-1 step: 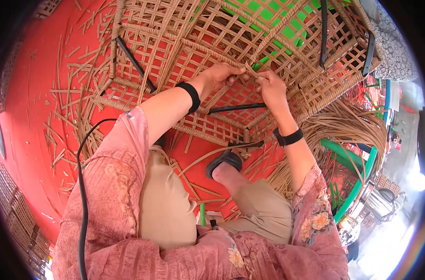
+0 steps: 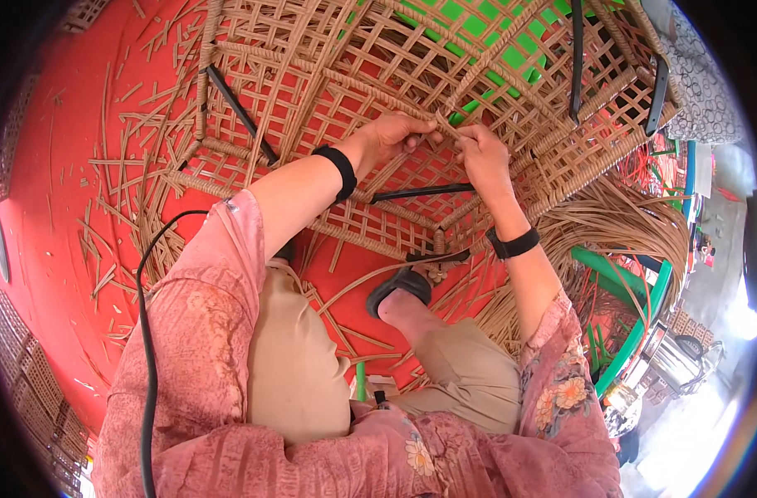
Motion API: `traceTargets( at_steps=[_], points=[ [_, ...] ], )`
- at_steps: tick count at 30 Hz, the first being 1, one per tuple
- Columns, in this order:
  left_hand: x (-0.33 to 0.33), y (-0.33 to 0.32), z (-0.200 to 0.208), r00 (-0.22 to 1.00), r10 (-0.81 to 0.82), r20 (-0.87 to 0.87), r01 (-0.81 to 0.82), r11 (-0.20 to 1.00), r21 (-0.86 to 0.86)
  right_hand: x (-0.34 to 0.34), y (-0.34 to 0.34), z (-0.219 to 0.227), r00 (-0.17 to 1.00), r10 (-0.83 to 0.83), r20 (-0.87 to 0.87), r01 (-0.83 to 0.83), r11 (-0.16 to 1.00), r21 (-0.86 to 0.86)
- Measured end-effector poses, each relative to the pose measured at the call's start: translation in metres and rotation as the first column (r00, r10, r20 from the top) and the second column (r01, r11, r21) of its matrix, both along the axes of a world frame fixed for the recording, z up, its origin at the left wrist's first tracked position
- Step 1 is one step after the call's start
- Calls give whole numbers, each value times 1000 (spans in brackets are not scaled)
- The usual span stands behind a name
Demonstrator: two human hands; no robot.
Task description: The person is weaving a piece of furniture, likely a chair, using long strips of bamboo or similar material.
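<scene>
A large openwork piece woven from tan, rattan-like strips over a frame with wrapped bars (image 2: pixel 266 56) fills the upper middle. At its lattice, both my hands are raised close together. My left hand (image 2: pixel 395 134) is closed in a pinch, with thumb and forefinger at a narrow tan strip (image 2: pixel 447 125). Just right of it, my right hand (image 2: pixel 484 156) also pinches this strip, its fingers curled in. The strip's short visible part slants between my fingertips, against a wrapped bar; my fingers hide its ends. Black bars (image 2: pixel 424 192) cross the woven piece.
Cut strip pieces (image 2: pixel 133 162) litter the red floor covering (image 2: pixel 46 216) at left. A thick bundle of long strips (image 2: pixel 636 217) lies at right by a green frame (image 2: pixel 636 328). Behind the weave is something bright green (image 2: pixel 511 50). A black cable (image 2: pixel 146 332) runs along my left side.
</scene>
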State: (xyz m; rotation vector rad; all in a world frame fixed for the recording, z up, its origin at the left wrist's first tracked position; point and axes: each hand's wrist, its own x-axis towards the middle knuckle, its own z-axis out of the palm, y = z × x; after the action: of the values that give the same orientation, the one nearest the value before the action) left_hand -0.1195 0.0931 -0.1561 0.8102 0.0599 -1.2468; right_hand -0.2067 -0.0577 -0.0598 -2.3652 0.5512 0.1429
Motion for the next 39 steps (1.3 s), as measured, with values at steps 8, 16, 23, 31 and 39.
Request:
traceTargets(
  at_steps=[8, 16, 23, 31, 39],
  points=[
    [1, 4, 3, 1000, -5, -12, 5, 1000, -30, 15, 28, 12, 999, 37, -5, -37, 984, -177],
    [0, -1, 10, 1000, 9, -24, -9, 1000, -22, 13, 23, -3, 967, -245, 70, 220, 940, 260],
    [1, -2, 1, 999, 19, -33, -19, 1000, 11, -16, 15, -8, 954, -299, -22, 277, 851, 447],
    [1, 0, 19, 999, -21, 33, 20, 1000, 20, 15, -5, -2, 955, -266, -134, 286, 944, 165],
    [0, -1, 20, 999, 29, 26, -31, 996, 87, 37, 15, -1, 987, 157, -40, -147, 763, -629]
  ],
)
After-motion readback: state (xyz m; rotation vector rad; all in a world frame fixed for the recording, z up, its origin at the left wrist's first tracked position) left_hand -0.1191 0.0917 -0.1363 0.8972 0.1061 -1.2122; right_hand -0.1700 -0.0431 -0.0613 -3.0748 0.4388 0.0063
